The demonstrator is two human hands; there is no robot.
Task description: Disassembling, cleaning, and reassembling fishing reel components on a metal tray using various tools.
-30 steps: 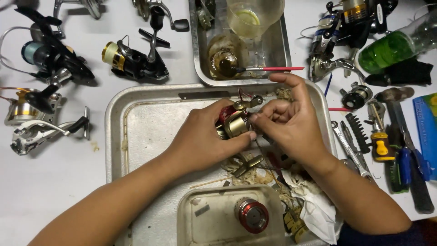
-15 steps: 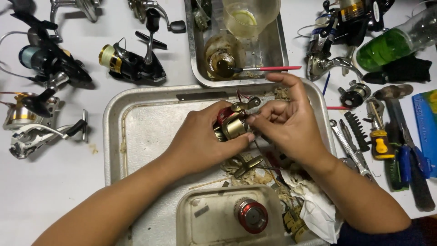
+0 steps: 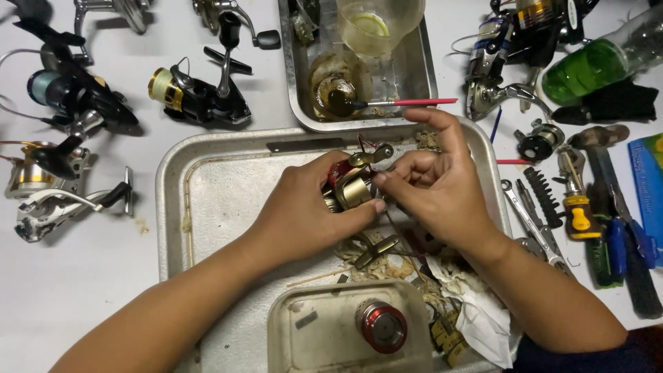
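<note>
while it was held above the large metal tray, the gold and red reel body was gripped by the left hand. a small part on it was pinched by the right hand. it was judged rigid, fairly heavy and greasy, best grasped around its housing.

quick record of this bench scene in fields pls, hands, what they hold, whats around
left hand: left hand grips the reel body, gold and red
right hand: right hand pinches at the reel body's right side; what it pinches is hidden
under: big tray
near: red spool in small dish, rag
top: small tray with brush, cup
left: black reel
right: screwdriver, green bottle
</note>
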